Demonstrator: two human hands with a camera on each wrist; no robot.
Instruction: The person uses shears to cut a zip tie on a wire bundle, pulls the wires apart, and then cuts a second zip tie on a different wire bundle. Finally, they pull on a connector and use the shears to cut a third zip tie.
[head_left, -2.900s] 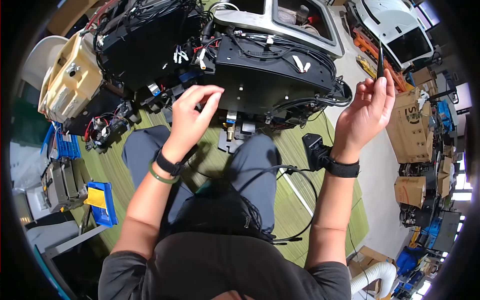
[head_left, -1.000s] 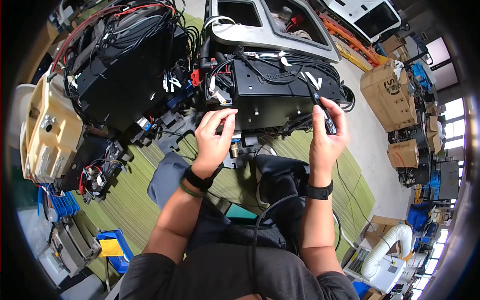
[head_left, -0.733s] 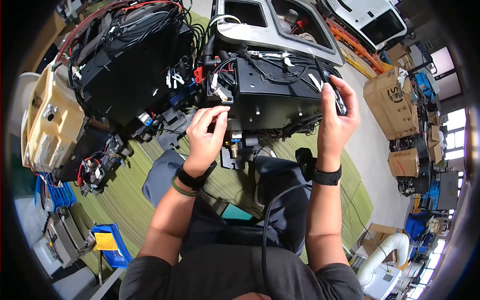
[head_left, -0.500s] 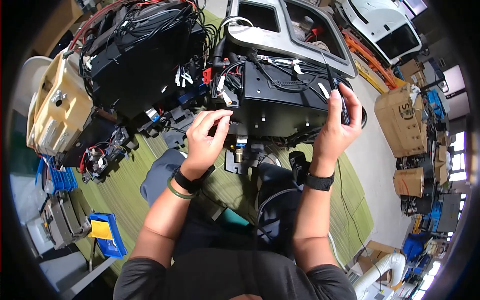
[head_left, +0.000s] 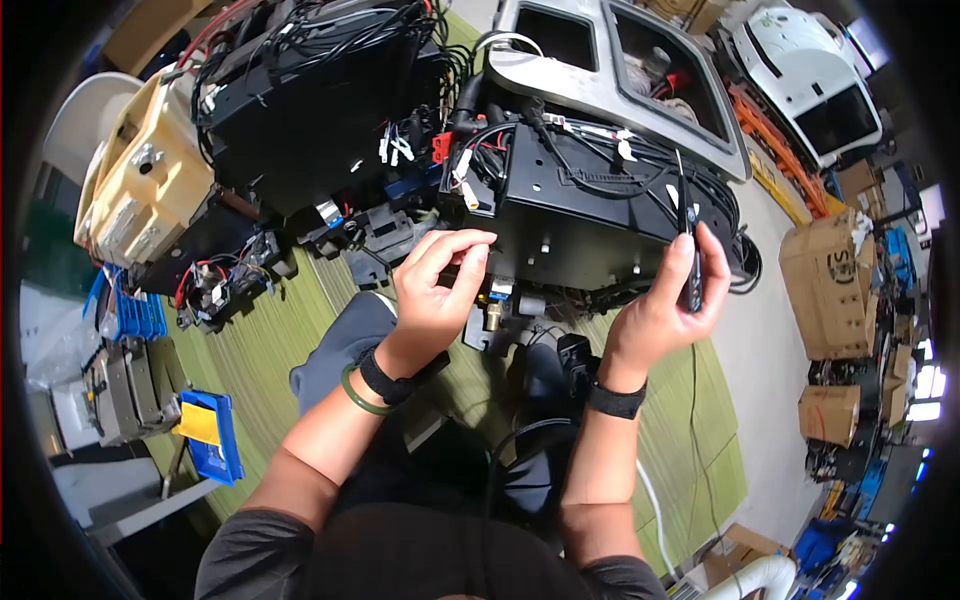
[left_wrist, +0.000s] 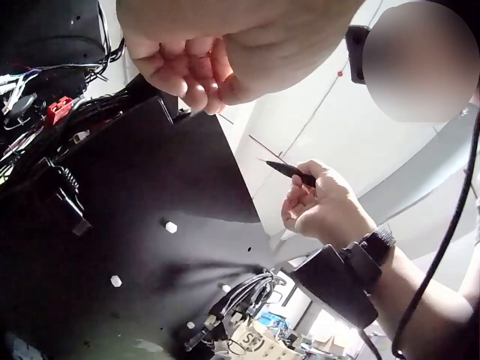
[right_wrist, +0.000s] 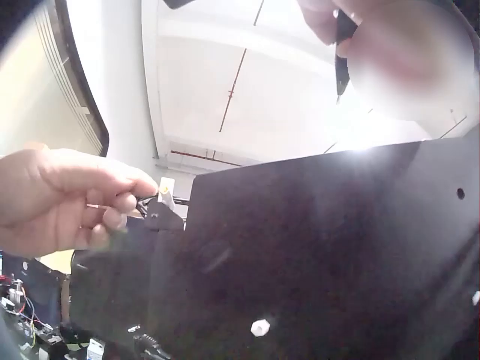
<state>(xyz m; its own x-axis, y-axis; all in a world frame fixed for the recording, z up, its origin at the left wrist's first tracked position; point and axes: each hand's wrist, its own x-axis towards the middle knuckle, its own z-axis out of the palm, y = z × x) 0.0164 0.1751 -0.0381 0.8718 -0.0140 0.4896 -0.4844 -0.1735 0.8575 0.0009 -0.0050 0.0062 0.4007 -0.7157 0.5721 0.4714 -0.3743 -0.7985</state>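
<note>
the right hand [head_left: 655, 318] is curled round a thin black tool [head_left: 684, 205], so that grip is full. the tool stands almost straight up. its tip points away over the right end of the black box [head_left: 585, 235]. the left hand [head_left: 437, 290] is at the box's near edge, well apart to the left of the tool. its fingertips [left_wrist: 196, 82] are pressed together in a narrow grip, maybe on something tiny; i cannot tell.
</note>
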